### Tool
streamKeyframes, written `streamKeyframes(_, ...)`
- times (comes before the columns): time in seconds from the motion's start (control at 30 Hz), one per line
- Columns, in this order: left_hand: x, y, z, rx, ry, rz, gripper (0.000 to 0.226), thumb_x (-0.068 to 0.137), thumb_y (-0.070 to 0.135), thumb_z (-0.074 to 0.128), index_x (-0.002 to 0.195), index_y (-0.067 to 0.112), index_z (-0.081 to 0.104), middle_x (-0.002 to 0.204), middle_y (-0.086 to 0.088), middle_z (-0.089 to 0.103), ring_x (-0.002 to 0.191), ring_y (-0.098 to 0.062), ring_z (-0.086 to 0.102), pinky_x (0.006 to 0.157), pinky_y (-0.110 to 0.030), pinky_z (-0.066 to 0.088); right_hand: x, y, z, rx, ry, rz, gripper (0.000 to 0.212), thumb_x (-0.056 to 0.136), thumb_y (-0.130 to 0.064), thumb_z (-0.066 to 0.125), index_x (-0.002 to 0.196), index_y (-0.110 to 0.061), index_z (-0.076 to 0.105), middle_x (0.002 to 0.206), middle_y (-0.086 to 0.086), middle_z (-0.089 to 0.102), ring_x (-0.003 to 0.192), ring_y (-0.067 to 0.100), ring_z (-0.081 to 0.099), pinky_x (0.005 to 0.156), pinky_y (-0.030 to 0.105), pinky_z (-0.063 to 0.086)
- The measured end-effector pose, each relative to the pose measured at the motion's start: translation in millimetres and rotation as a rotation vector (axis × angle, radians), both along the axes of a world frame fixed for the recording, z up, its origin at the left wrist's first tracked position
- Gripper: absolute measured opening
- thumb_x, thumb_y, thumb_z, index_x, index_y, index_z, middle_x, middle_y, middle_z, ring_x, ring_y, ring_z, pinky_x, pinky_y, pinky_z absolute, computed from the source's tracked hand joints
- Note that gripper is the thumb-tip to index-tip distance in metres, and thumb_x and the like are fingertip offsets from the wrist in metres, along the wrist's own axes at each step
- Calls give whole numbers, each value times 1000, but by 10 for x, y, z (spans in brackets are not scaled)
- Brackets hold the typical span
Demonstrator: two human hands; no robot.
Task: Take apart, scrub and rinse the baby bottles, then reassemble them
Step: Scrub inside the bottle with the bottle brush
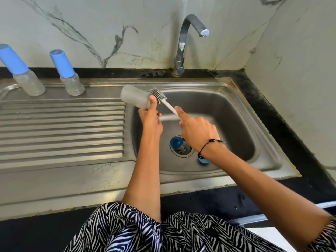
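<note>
Frosted clear plastic baby bottle body (135,96), cap off, held on its side above left rim of stainless steel sink basin (227,113); left hand (150,115) grips it at open mouth, thumb along side. Right hand (197,130) curls round white handle of grey-bristled bottle brush (160,96), forefinger stretched along handle; bristle head just outside bottle mouth. Two blue-capped clear bottles (66,71) stand on ribbed steel draining board (61,128). Blue bottle parts (176,142) lie by drain. Chrome tap (183,42) behind basin.
</note>
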State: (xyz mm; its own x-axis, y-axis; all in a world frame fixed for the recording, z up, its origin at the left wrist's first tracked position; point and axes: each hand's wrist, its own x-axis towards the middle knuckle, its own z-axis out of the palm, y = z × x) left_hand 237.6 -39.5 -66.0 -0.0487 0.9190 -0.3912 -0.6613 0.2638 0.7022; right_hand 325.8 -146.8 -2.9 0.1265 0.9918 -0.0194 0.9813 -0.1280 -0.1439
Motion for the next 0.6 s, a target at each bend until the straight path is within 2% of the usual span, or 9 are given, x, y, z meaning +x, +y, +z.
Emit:
streamKeyframes(0.1, -36, 34, -17, 32, -23, 21, 39, 91, 15, 60, 127, 1, 51, 84, 2, 57, 68, -5, 51, 69, -21, 51, -5, -18, -24, 0, -38, -8, 49, 101, -24, 31, 146, -35, 15, 75, 7, 44, 67, 29, 44, 59, 36, 36)
streamKeyframes(0.17, -48, 33, -35, 82, -12, 16, 39, 92, 8, 57, 129, -4, 48, 85, 1, 59, 72, -6, 55, 76, -23, 53, -7, -18, -21, 0, -104, -5, 53, 101, -21, 32, 148, -34, 11, 69, 5, 42, 65, 28, 46, 57, 35, 35)
streamKeyframes(0.27, -38, 27, -68, 164, 35, -46, 42, 91, -1, 56, 131, -6, 43, 90, 0, 59, 81, -9, 58, 75, -23, 52, 26, 23, 7, 7, -167, -15, 57, 99, -15, 34, 148, -32, 9, 60, 1, 37, 62, 27, 47, 55, 34, 34)
streamKeyframes(0.43, 20, -12, -25, 212, 74, -95, 47, 87, -10, 56, 132, -3, 43, 97, 0, 60, 89, -9, 59, 82, -24, 52, 54, 166, 87, -3, -153, -28, 54, 99, -13, 32, 148, -29, 15, 74, 5, 45, 66, 27, 47, 58, 35, 35)
streamKeyframes(0.53, 34, -30, 16, 167, 86, -20, 48, 86, -10, 57, 132, -1, 44, 100, -1, 61, 90, -9, 59, 81, -23, 51, 33, 171, 89, -9, -124, -28, 54, 99, -13, 32, 148, -29, 15, 76, 6, 46, 67, 28, 47, 58, 35, 35)
streamKeyframes(0.6, -6, -3, 3, 122, 105, 62, 49, 87, -9, 57, 133, -2, 42, 112, -8, 61, 94, -12, 60, 80, -21, 52, -11, 75, 39, -8, -121, 4, 55, 98, -14, 34, 147, -30, 14, 78, 7, 50, 71, 32, 52, 59, 35, 35)
